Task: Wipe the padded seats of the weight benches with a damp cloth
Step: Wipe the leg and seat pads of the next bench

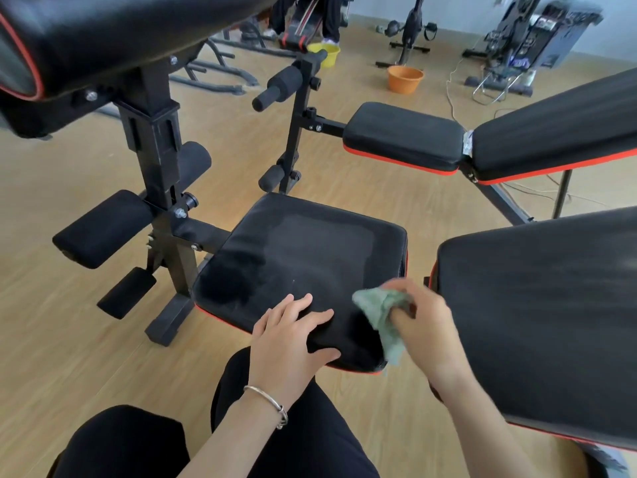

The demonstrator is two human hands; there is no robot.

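Black seat [300,263] with red trim at centre, darker patch toward its near-left part; flat on its near edge, left hand [289,336], fingers straight and slightly spread, thumb along the front lip, gripping nothing; silver bracelet [269,401] on that wrist; at the seat's near-right corner, right hand [424,326], blurred, fingers curled tight round a green cloth [379,315], bunched against the pad and trailing over the corner; just right of the seat, across a narrow gap, black backrest [537,322]; beyond, second seat [403,136] on another bench; left of the near seat, foam rollers [103,229] on the black frame; far back on the wood floor [86,357], orange basin [405,79] and yellow basin [325,53], well apart from both hands.
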